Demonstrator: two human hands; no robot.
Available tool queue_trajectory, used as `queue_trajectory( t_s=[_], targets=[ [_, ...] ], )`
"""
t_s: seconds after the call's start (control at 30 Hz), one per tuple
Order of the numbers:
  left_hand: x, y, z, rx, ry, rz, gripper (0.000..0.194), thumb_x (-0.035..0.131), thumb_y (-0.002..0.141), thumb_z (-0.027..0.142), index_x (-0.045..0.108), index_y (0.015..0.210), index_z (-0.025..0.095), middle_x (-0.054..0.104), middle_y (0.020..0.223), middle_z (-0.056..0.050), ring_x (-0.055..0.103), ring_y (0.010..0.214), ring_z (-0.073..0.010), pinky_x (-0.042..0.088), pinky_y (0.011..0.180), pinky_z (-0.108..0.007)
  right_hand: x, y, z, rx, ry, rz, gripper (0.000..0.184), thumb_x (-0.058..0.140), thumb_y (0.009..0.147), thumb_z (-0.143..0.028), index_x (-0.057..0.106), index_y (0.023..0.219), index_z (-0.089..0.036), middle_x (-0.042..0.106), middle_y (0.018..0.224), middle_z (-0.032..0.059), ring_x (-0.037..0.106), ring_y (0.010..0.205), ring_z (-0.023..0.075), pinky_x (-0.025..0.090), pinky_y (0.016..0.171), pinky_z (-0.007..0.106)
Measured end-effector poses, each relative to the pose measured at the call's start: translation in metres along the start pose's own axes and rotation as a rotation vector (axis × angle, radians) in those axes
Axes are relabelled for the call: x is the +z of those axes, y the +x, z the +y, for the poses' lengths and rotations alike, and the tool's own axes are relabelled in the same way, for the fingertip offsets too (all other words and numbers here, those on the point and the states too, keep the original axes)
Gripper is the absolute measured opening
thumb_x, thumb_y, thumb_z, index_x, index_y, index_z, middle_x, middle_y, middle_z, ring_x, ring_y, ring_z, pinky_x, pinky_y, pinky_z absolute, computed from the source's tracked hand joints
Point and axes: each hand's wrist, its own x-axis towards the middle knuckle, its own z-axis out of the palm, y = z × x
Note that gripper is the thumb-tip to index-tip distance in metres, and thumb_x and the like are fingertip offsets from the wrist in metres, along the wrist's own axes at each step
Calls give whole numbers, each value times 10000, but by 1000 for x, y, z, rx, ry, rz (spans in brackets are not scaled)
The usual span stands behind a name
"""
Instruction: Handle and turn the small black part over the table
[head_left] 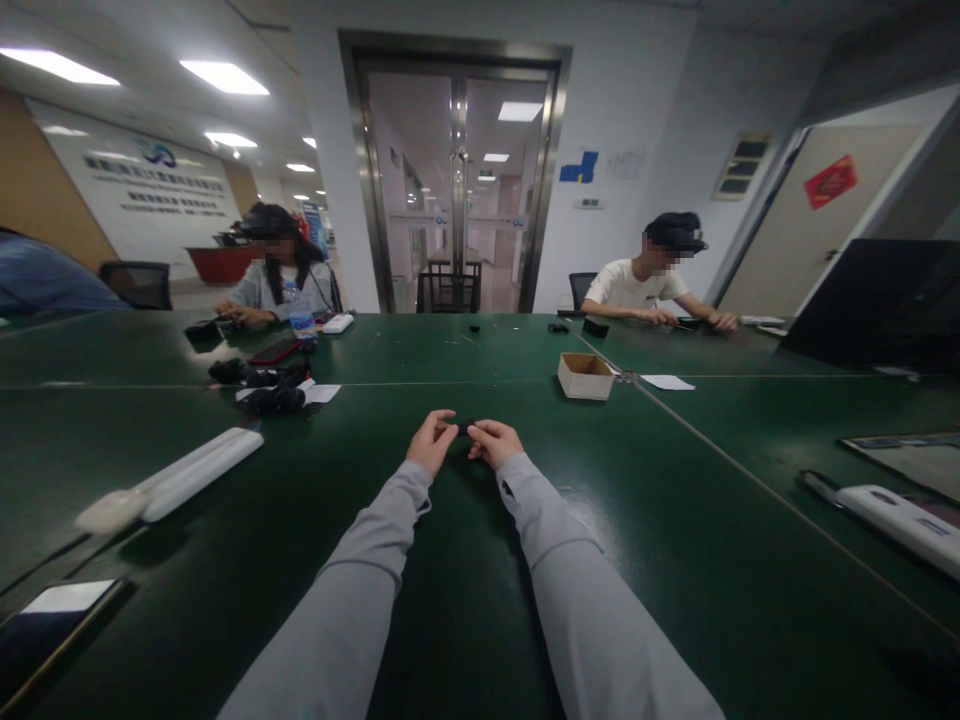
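Over the green table (465, 560), both my arms reach forward in grey sleeves. A small black object (466, 427), too small to name by kind, sits between my fingertips. My left hand (433, 440) pinches its left side, with the index finger reaching out above it. From the right, my right hand (495, 442) grips the same piece with thumb and fingers closed. Parts of the object are hidden behind the fingertips.
Ahead to the right stands an open cardboard box (586, 380), with white paper (668, 382) beside it. On the left are a white power strip (202, 472), a phone (56, 630) and black gear (274, 388). Two people (281, 260) (645, 275) sit across the table.
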Motion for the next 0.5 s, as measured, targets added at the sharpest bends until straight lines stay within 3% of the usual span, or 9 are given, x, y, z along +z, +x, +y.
queue_trajectory(
  t_s=[0.1,0.23,0.37,0.5],
  targets=[
    [0,1,-1,-53,14,-9,307,426,783,392,546,974,184,525,618,7,488,523,-102,399,526,-221,0,0,1,-7,9,-7,350,775,462,-266,547,685,-123,571,513,-14,480,342,88,472,345,227],
    [0,2,-3,50,36,34,317,542,714,301,531,1006,181,558,778,-22,536,685,-114,430,646,-229,0,-1,1,-9,26,10,354,777,461,-264,543,689,-128,563,505,-25,471,338,83,474,344,227],
    [0,3,-5,-22,24,-61,307,417,795,345,506,1031,171,519,611,7,489,528,-108,419,552,-236,0,-1,0,-2,24,-4,347,776,467,-259,542,688,-130,570,525,-21,477,343,85,476,348,230],
    [0,1,-2,108,80,0,312,534,704,221,535,1014,183,545,777,-18,528,710,-118,428,691,-247,-1,-1,-1,4,11,-3,337,771,487,-270,545,692,-129,568,523,-19,478,345,83,475,354,225]
  ],
)
